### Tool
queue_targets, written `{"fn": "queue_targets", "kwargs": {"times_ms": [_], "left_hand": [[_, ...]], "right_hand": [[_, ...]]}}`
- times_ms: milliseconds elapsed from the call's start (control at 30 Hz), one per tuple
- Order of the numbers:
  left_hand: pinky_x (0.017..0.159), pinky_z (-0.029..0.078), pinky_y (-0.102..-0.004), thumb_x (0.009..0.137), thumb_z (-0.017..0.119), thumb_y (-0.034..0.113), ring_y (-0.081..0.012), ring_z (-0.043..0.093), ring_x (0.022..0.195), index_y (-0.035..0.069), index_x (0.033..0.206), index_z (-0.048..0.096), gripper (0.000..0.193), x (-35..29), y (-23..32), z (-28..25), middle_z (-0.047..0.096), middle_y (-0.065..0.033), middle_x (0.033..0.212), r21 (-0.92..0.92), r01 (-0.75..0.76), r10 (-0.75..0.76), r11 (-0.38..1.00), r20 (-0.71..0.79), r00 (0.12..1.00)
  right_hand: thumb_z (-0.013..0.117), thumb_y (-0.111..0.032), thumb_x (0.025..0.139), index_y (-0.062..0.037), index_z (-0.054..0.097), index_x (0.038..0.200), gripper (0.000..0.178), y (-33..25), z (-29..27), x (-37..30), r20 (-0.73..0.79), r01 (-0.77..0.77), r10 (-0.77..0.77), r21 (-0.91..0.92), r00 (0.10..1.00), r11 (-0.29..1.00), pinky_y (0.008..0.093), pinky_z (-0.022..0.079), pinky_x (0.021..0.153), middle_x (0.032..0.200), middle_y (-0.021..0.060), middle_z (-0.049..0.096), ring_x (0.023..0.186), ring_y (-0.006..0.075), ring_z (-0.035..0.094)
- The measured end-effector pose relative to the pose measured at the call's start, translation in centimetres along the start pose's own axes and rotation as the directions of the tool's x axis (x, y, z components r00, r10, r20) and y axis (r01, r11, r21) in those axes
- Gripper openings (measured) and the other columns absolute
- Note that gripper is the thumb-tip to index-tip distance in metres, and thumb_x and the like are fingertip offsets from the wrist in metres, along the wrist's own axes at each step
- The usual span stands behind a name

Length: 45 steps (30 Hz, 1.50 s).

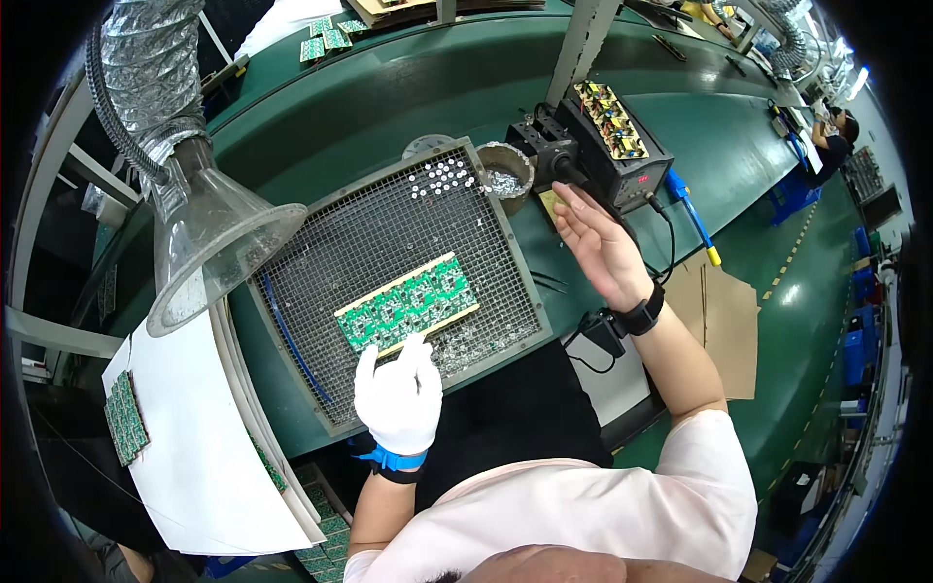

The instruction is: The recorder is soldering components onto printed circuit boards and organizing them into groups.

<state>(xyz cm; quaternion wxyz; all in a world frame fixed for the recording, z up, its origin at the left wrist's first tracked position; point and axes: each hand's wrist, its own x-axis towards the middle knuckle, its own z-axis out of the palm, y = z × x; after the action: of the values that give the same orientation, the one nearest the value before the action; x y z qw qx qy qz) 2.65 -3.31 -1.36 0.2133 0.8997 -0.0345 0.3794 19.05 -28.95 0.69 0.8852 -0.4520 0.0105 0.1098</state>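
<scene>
A green circuit board panel [408, 303] with pale yellow strips along its long edges lies tilted on a metal mesh tray [330, 243]. At the panel's near edge is my left hand [398, 394], in a white glove, its fingertips holding that edge. My right hand [604, 248] is bare and raised beyond the tray's right side, fingers stretched out and nothing seen in them. Those fingertips are beside a black soldering iron stand [552, 146] with a dark handle in it. Whether they touch the handle, I cannot tell.
A clear fume hood [219, 233] overhangs the tray's left. Small white pieces [442, 180] lie on the mesh's far end, near a round tin [507, 175]. Yellow-black component boards [610, 119] top a black soldering station [632, 175]. A blue brush [692, 214] lies right; white sheets [209, 428] stand left.
</scene>
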Motion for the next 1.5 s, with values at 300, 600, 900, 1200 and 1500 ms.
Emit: {"fn": "queue_targets", "kwargs": {"times_ms": [300, 600, 900, 1200, 1500], "left_hand": [[0.098, 0.05, -0.0425, 0.082, 0.069, 0.0, -0.017, 0.057, 0.057, 0.006, 0.107, 0.072, 0.026, 0.1, -0.1, -0.1, 0.071, -0.0023, 0.078, -0.006, 0.009, -0.009, 1.0, 0.049, 0.999], [0.098, 0.049, -0.0425, 0.082, 0.07, 0.002, -0.0189, 0.057, 0.057, 0.007, 0.107, 0.073, 0.026, 0.1, -0.3, -0.1, 0.069, -0.0029, 0.075, -0.015, 0.015, -0.014, 1.0, 0.053, 0.998], [0.099, 0.048, -0.0413, 0.084, 0.068, 0.004, -0.0173, 0.061, 0.061, 0.004, 0.112, 0.071, 0.028, -0.1, -0.3, -0.8, 0.069, -0.0003, 0.076, 0.021, -0.018, 0.015, 1.0, 0.119, 0.993], [0.1, 0.047, -0.0431, 0.082, 0.069, 0.002, -0.0184, 0.06, 0.06, 0.004, 0.111, 0.071, 0.029, -0.3, -0.2, -0.6, 0.067, -0.001, 0.073, 0.01, 0.0, -0.002, 1.0, 0.114, 0.993], [0.101, 0.045, -0.0454, 0.078, 0.069, -0.001, -0.0195, 0.059, 0.06, 0.006, 0.111, 0.07, 0.034, -0.5, -0.1, -0.9, 0.065, -0.0015, 0.07, 0.055, 0.047, -0.056, 0.997, 0.182, 0.982]], "right_hand": [[0.056, -0.019, 0.103, 0.0031, 0.045, 0.135, 0.041, 1.5, 2.0, 0.4, -0.172, 0.254, -0.241, 0.059, 0.955, 0.965, 0.0356, 0.044, 0.109, 0.138, 0.0146, 0.055, 0.12, 0.0225, 0.058], [0.058, -0.008, 0.099, 0.003, 0.052, 0.122, 0.027, -2.5, 3.6, -6.8, 0.159, -0.193, 0.193, -0.014, 0.968, 0.981, 0.0282, 0.055, 0.086, 0.109, 0.0111, 0.065, 0.095, 0.0155, 0.066], [0.062, -0.012, 0.097, 0.0008, 0.062, 0.109, 0.018, -21.3, 3.1, -3.0, 0.181, 0.249, -0.218, -0.904, 0.959, 0.347, 0.0266, 0.055, 0.082, 0.101, 0.0061, 0.068, 0.09, 0.0115, 0.067], [0.071, -0.011, 0.087, 0.0006, 0.069, 0.093, 0.013, -22.3, 0.4, 10.6, 0.208, 0.203, 0.013, -0.934, 0.978, -0.293, 0.0294, 0.054, 0.071, 0.08, 0.0065, 0.07, 0.079, 0.0139, 0.068], [0.074, -0.016, 0.081, -0.0045, 0.073, 0.1, 0.022, -18.6, -6.7, 31.9, 0.604, 0.574, 0.132, -0.634, 0.786, -0.518, 0.0383, 0.055, 0.083, 0.091, 0.0136, 0.073, 0.087, 0.0286, 0.07]]}}
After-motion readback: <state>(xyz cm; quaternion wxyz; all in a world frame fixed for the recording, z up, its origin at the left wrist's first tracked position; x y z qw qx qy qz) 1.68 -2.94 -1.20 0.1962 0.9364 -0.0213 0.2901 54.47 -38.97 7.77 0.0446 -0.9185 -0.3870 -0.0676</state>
